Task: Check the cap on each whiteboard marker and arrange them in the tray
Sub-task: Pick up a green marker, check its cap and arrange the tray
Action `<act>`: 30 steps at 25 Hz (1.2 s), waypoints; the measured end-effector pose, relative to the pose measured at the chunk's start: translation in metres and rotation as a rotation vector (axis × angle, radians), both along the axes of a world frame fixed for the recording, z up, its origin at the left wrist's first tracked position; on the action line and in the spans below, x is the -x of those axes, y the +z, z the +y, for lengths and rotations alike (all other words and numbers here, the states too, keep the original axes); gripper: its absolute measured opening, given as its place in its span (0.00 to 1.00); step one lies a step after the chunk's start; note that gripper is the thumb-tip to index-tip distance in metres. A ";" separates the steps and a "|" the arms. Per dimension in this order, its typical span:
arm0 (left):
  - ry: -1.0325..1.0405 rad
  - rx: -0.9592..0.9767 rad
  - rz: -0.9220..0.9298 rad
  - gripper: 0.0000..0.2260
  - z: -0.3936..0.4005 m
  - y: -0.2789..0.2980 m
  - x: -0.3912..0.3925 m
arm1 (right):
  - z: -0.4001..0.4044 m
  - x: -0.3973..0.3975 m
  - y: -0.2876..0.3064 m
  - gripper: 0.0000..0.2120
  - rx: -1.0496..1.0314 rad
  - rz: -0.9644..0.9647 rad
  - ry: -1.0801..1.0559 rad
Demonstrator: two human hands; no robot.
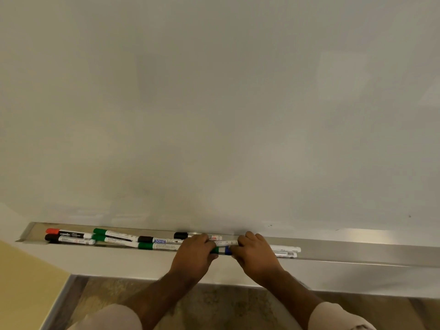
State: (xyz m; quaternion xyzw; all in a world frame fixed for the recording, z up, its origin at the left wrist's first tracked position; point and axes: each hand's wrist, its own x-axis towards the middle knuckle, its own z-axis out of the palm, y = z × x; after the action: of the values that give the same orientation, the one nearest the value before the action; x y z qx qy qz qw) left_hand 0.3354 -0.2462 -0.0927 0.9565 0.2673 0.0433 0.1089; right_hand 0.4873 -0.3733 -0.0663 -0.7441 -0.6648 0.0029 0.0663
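Both hands work at the metal marker tray (357, 252) under the whiteboard (214, 103). The left hand (194, 252) curls round a green-capped marker (215, 250); the right hand (256, 252) grips a blue-capped marker (227, 250), the caps almost meeting. Red-capped (52, 231), black-capped (145, 239) and other green-capped markers (100, 231) lie leftward in the tray.

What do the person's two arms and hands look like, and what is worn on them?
Both hands are bare: the left hand and the right hand show no gloves, rings or watch in this view. The forearms are bare too. Each arm has a light beige sleeve, pushed or rolled up near the elbow: the left sleeve and the right sleeve. No markings show on the fabric.
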 end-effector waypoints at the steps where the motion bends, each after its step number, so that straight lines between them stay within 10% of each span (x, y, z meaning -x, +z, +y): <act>1: -0.002 -0.007 0.004 0.13 0.001 0.001 0.000 | -0.002 -0.004 0.000 0.06 0.002 -0.016 -0.001; 30: 0.564 0.109 -0.008 0.25 -0.018 0.004 0.001 | 0.023 -0.005 0.005 0.09 0.116 0.026 -0.196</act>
State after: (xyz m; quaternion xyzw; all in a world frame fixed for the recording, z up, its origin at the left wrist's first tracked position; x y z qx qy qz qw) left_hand 0.3342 -0.2638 -0.0889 0.8368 0.5244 0.0611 0.1450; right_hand 0.4924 -0.3502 -0.0615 -0.8082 -0.5864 0.0447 0.0317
